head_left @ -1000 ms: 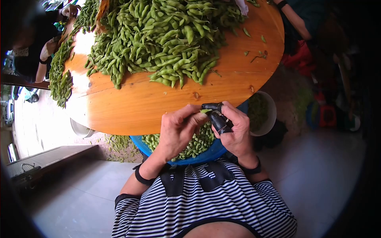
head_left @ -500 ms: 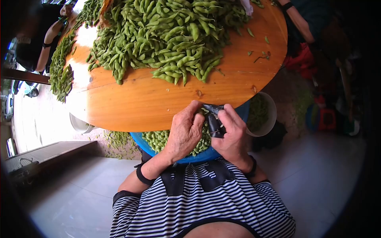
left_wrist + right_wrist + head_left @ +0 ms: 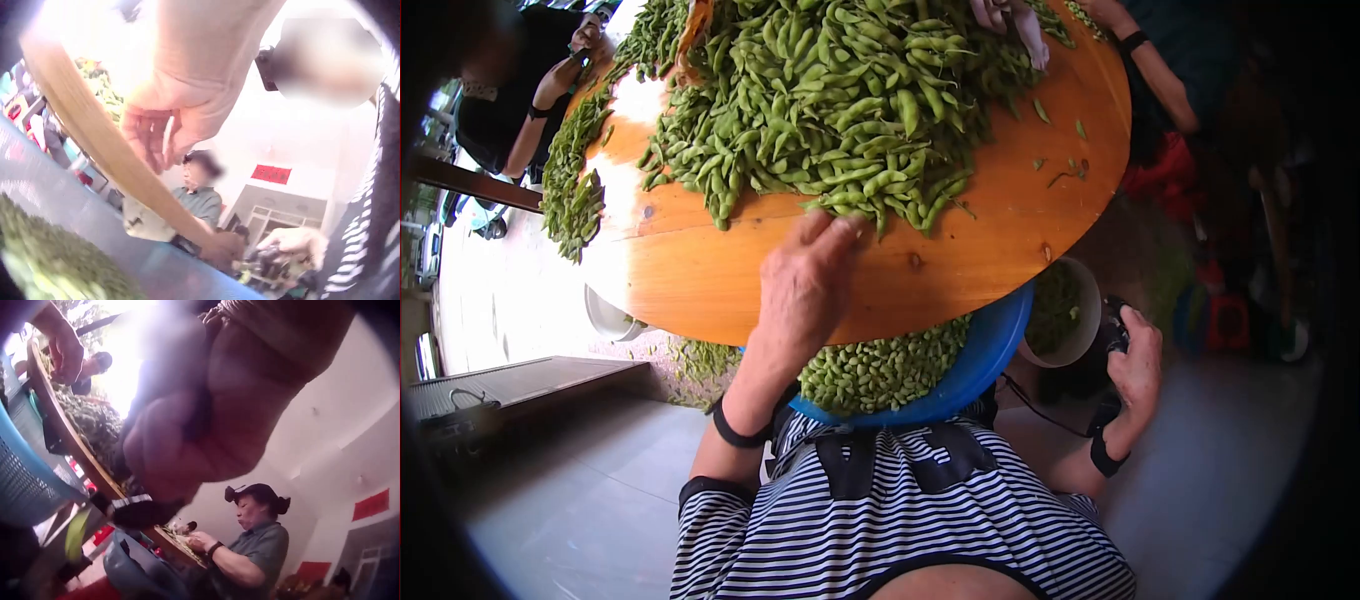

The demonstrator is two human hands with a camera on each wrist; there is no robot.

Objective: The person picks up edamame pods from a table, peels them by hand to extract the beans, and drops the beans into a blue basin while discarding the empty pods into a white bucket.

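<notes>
In the head view my left hand point(image 3: 805, 285) reaches over the wooden table point(image 3: 700, 265), its bent fingertips at the near edge of a big heap of green pods point(image 3: 830, 120). From below, the left wrist view shows the same hand point(image 3: 194, 81) with fingers and thumb slightly apart. Off the table to the right, my right hand point(image 3: 1135, 365) hangs beside a white bucket point(image 3: 1088, 315); black covers are on its thumb and a finger, which stand apart. A blurred green pod point(image 3: 76, 534) shows below the right hand point(image 3: 206, 425) in the right wrist view.
A blue basin point(image 3: 1000, 335) of shelled beans point(image 3: 880, 370) sits between lap and table edge. Another white container point(image 3: 605, 312) is under the table's left side. Other people's arms point(image 3: 1155, 75) are at the far left and right. A metal-topped bench point(image 3: 530, 395) stands at left.
The hands were together over the basin. My left hand has moved up and forward to the heap; my right hand has swung right to beside the bucket.
</notes>
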